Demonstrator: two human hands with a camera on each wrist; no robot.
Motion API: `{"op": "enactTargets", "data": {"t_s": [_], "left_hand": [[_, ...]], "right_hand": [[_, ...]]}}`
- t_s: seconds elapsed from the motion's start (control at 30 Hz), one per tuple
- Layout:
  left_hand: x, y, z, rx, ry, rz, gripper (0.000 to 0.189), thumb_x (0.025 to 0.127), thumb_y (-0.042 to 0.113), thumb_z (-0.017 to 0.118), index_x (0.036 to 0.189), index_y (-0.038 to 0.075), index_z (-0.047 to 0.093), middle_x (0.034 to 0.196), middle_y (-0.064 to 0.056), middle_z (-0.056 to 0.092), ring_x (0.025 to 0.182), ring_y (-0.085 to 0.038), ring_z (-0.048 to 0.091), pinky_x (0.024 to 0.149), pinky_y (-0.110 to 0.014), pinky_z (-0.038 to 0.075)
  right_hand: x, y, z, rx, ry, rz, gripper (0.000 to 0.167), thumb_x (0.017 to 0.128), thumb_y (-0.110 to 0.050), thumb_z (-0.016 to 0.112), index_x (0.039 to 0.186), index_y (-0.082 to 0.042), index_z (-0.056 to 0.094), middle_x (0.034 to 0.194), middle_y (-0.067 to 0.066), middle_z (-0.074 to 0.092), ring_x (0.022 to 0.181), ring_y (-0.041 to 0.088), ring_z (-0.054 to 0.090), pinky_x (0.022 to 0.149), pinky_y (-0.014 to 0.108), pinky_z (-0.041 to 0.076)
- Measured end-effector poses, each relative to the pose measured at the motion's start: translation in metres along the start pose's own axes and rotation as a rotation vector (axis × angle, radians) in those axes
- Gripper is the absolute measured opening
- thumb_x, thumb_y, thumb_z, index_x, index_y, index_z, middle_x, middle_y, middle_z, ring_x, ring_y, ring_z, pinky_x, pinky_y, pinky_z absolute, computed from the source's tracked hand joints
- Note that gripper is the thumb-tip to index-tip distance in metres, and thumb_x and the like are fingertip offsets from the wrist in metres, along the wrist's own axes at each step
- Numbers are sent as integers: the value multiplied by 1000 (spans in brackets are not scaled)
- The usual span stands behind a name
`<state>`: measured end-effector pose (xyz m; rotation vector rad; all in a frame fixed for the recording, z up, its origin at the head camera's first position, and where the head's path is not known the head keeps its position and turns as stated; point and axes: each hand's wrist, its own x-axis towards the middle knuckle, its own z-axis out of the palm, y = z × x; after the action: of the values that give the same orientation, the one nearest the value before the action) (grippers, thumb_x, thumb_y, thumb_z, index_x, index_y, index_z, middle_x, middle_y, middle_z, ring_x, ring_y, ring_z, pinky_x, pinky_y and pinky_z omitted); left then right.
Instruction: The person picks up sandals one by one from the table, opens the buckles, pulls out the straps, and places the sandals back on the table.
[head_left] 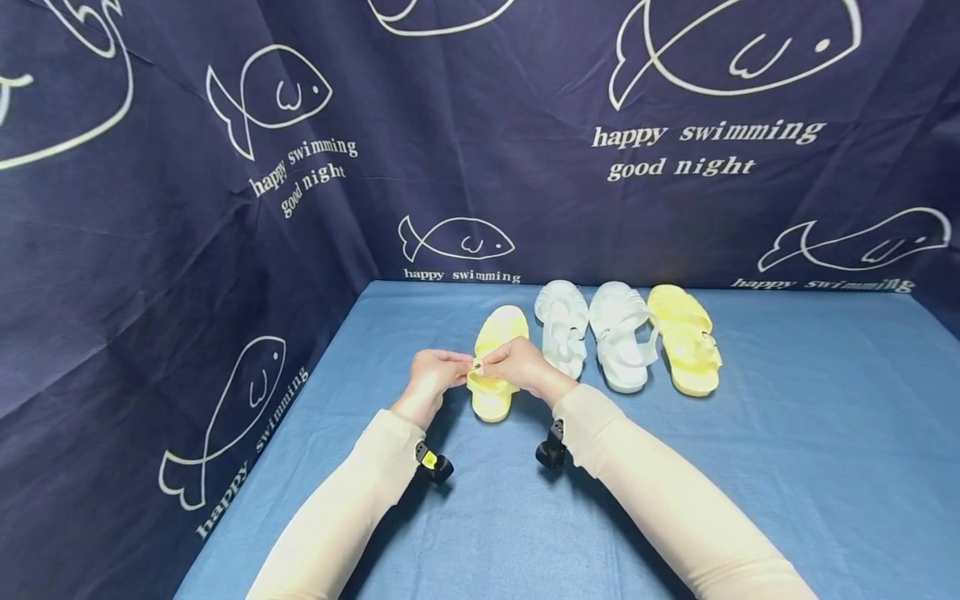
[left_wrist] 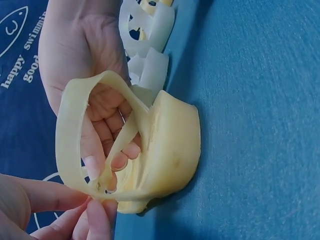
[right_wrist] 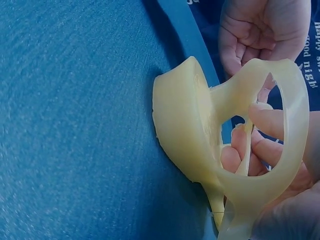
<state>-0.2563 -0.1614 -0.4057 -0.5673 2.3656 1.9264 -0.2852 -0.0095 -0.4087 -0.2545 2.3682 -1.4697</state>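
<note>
A yellow sandal stands on the blue cloth, its heel toward me. At its left side my left hand pinches the strap near a small metal fastener. My right hand reaches across from the right, thumb and fingers pinching the strap at that same spot. In the left wrist view the heel strap loops up behind the thick sole. The right wrist view shows the fingers of my right hand behind the strap opening, with my left hand beyond.
To the right stand two pale white sandals, one close by and another beside it. A second yellow sandal ends the row. Dark blue fish-print curtains rise behind and at the left of the blue-covered table.
</note>
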Motion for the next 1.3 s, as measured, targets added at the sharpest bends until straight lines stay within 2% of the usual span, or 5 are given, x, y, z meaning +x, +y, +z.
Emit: {"op": "enactTargets", "data": {"t_s": [0.33,0.53,0.87,1.03,1.3], "left_hand": [[-3,5,-1,70,1,6,12,82,1,72,93,-3,75,102,-17,71,69,-13,67,77,-31,60],[0,1,-8,30,-76,-14,15,88,2,69,100,-4,74,97,-17,73,70,-11,68,81,-35,59],[18,-2,-20,70,-210,80,20,83,6,76,101,-3,74,94,-13,74,74,-13,70,88,-42,57],[22,-2,-21,245,-182,208,18,78,12,81,95,5,78,94,-8,75,82,-13,67,84,-34,57],[16,3,-17,521,-85,443,7,80,16,80,84,10,78,85,-4,75,72,-13,65,65,-24,53]], "right_hand": [[-2,2,0,25,-4,-38,21,83,-11,76,101,1,75,101,14,74,77,8,64,70,24,56],[-2,4,-1,23,-12,-41,25,84,-12,75,105,1,74,106,14,73,79,9,63,71,24,57],[1,4,0,2,14,-50,28,84,-19,76,106,-1,74,109,13,72,95,16,65,83,27,55],[2,4,0,10,26,-32,28,84,-20,76,106,-2,75,110,12,72,98,16,64,85,28,54],[2,4,1,50,22,-4,28,83,-20,76,104,-1,75,108,12,72,94,15,64,78,25,54]]}}
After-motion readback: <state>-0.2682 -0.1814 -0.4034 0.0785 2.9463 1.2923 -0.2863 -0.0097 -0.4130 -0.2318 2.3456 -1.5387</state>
